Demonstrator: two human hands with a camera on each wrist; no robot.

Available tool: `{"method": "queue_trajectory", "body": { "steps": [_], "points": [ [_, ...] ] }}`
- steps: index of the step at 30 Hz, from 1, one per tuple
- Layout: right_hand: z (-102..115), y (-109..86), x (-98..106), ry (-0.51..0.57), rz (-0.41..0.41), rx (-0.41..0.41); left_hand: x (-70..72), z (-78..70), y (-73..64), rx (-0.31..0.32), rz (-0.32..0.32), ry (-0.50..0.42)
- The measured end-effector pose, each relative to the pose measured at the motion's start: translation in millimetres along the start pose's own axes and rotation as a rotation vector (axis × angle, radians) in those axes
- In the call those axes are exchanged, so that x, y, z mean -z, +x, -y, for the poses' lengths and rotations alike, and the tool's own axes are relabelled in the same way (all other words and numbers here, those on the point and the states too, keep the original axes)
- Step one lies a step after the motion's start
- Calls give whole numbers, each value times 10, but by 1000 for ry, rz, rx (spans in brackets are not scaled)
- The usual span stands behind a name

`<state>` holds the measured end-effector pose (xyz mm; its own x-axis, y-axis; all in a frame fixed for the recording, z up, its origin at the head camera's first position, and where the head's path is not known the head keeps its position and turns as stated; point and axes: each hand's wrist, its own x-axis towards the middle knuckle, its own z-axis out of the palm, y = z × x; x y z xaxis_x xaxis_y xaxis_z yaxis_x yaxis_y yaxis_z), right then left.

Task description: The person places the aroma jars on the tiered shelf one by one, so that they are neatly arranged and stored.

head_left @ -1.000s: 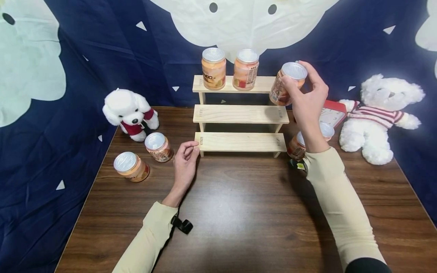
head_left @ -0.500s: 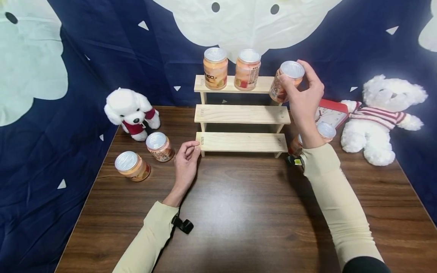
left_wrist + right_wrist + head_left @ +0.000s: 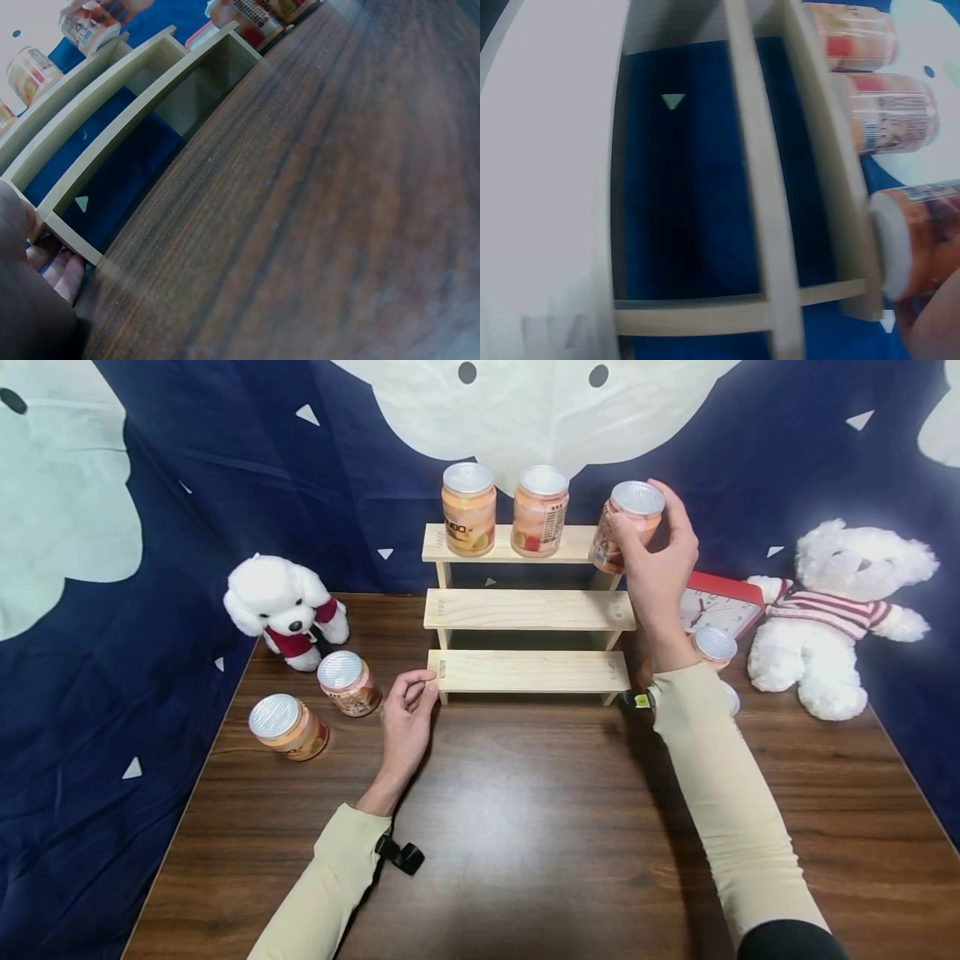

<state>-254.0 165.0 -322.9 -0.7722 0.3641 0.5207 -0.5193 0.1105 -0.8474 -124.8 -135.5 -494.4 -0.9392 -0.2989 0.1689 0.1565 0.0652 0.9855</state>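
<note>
A three-tier wooden display rack (image 3: 528, 671) stands on the table. My left hand (image 3: 407, 720) pinches the left end of its lowest tier; in the left wrist view its fingers (image 3: 66, 274) curl round the end leg. With thumb and fingers on either side, my right hand (image 3: 663, 575) grips a jar (image 3: 637, 498) with a silver lid and peach-orange label. This jar is at the right end of the top tier, its base (image 3: 892, 244) right at the board in the right wrist view. Two similar jars, a left one (image 3: 469, 518) and a middle one (image 3: 540, 518), stand upright on that tier.
On the left are two more jars, a nearer one (image 3: 288, 727) and a farther one (image 3: 349, 683), beside a white toy dog (image 3: 288, 606). Right of the rack, more jars (image 3: 714, 645) are partly hidden by my forearm. A red clock (image 3: 723, 602) and white teddy bear (image 3: 843, 610) stand behind.
My right hand has moved the jar slightly left and back, onto or right over the top tier's right end. My left hand has stayed on the rack.
</note>
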Motion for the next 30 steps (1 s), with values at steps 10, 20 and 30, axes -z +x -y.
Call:
{"method": "queue_trajectory", "body": {
  "steps": [10, 20, 30],
  "points": [
    [-459, 144, -110, -139, -75, 65, -7, -8, -5, -4, -13, 8],
    [-461, 194, -203, -201, -130, 48, -16, -30, -14, 12, 1, -6],
    [-435, 182, -244, -238, -154, 56, -16, -7, -5, -6, -11, -19]
  ]
}}
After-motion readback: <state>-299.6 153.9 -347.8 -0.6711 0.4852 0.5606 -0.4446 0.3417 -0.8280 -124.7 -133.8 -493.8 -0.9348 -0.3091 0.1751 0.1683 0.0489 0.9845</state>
